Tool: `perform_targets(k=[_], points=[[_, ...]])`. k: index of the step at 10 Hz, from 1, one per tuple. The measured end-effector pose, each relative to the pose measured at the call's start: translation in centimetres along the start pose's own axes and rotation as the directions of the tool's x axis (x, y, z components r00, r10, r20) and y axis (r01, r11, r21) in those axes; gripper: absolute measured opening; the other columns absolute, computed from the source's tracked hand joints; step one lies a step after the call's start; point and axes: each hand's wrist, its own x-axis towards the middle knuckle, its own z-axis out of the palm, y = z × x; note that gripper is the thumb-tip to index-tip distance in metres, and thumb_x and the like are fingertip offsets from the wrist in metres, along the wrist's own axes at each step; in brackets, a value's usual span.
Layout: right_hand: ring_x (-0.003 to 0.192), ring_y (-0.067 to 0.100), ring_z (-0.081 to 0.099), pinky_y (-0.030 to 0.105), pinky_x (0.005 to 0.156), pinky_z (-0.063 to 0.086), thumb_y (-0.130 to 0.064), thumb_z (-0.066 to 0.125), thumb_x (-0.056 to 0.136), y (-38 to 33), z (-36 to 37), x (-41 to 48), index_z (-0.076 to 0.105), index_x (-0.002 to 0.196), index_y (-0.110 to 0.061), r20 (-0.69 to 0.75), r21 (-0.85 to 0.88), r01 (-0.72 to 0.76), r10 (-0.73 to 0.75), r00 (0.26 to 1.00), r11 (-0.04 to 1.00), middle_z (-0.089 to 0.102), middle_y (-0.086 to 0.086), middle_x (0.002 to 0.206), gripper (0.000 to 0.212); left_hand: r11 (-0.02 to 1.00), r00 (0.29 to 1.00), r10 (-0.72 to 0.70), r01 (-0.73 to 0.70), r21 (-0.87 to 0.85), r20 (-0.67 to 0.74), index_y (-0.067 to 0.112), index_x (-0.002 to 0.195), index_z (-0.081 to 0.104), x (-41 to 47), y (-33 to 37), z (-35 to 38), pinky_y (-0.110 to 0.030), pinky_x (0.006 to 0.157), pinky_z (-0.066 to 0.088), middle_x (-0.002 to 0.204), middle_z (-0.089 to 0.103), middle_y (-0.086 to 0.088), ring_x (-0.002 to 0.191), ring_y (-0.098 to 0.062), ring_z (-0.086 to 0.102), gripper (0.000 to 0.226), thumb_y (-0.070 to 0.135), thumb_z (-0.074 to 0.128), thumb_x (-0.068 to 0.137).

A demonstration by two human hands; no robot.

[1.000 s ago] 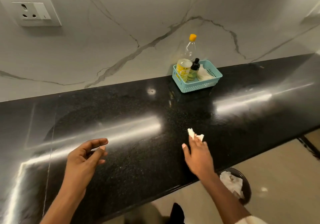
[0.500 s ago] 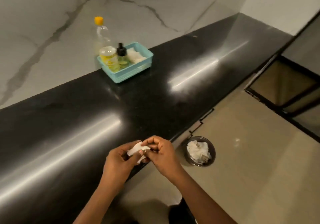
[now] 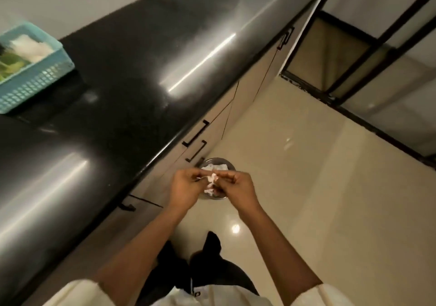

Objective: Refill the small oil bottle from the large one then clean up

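A small crumpled white tissue (image 3: pixel 210 180) is pinched between my left hand (image 3: pixel 186 185) and my right hand (image 3: pixel 236 185), both held out past the counter's edge. Directly under them on the floor stands a round dark bin (image 3: pixel 219 162) with white paper in it, mostly covered by my hands. At the far left a teal basket (image 3: pixel 35 81) rests on the black counter (image 3: pixel 132 74), with white tissues and blurred green shapes inside. The oil bottles are cut off by the frame's left edge.
Beige cabinet fronts with black handles (image 3: pixel 195 138) run below the counter's edge. The glossy beige floor (image 3: pixel 295 187) spreads to the right. A black-framed glass partition (image 3: pixel 354 64) stands at the upper right. My dark-trousered legs (image 3: pixel 212 265) are below.
My right hand lifted the tissue off the counter and my left hand joined it. Both hands carried it out past the counter's edge over the bin, and my view swung down and right.
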Motion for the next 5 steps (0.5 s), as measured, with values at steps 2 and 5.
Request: perform_targets(k=[2, 5], points=[[0.066, 0.014, 0.078, 0.039, 0.070, 0.067, -0.006, 0.081, 0.086, 1.8, -3.0, 7.0, 0.079, 0.077, -0.020, -0.260, -0.145, -0.051, 0.012, 0.965, 0.988, 0.079, 0.000, 0.073, 0.017, 0.990, 0.990, -0.140, 0.140, -0.003, 0.030, 0.008, 0.112, 0.082, 6.1, -1.6, 5.3, -0.050, 0.096, 0.064, 0.111, 0.081, -0.012, 0.103, -0.027, 0.079, 0.023, -0.002, 0.074, 0.093], [0.114, 0.026, 0.069, 0.049, 0.103, 0.057, -0.022, 0.059, 0.102, 6.0, -3.5, 15.3, 0.072, 0.128, -0.019, -0.196, -0.196, -0.176, 0.137, 0.971, 0.965, 0.074, 0.001, 0.123, 0.030, 0.961, 0.961, -0.274, 0.276, -0.036, 0.048, 0.008, 0.139, 0.067, 11.5, -2.9, 6.5, -0.034, 0.103, 0.056, 0.134, 0.071, -0.007, 0.126, -0.023, 0.066, 0.041, -0.002, 0.053, 0.102]])
